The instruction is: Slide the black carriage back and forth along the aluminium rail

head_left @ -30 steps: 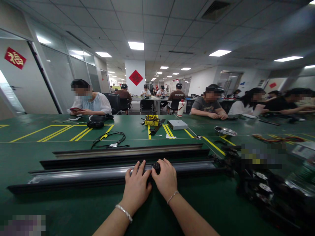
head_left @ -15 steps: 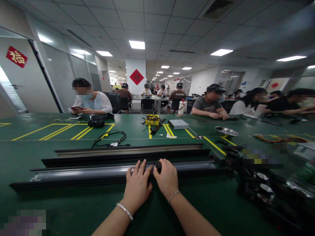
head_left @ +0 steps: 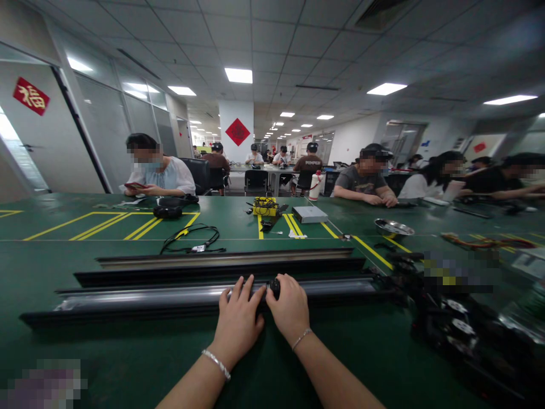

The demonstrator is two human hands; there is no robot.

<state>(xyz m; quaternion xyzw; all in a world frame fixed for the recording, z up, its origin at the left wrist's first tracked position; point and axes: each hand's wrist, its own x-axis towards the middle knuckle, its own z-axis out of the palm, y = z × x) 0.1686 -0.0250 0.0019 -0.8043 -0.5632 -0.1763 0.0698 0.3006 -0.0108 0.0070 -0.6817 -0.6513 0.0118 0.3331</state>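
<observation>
A long black and silver rail (head_left: 140, 300) lies across the green table (head_left: 85, 363) in front of me, with a second rail (head_left: 221, 262) just behind it. My left hand (head_left: 238, 318) rests on the near rail with its fingers spread flat. My right hand (head_left: 290, 307) sits beside it, fingers curled round a small black round part (head_left: 275, 286) on the rail. Both wrists wear thin bracelets.
A black cable (head_left: 189, 240), a yellow box of parts (head_left: 264, 206), a grey flat box (head_left: 309, 213) and a metal dish (head_left: 390, 228) lie farther back. Black parts (head_left: 460, 329) are heaped at my right. Several people sit at the far edge and beyond.
My hands stay on the rail in nearly the same pose. The view has tilted up slightly, so everything sits a little lower or shifted in the frame.
</observation>
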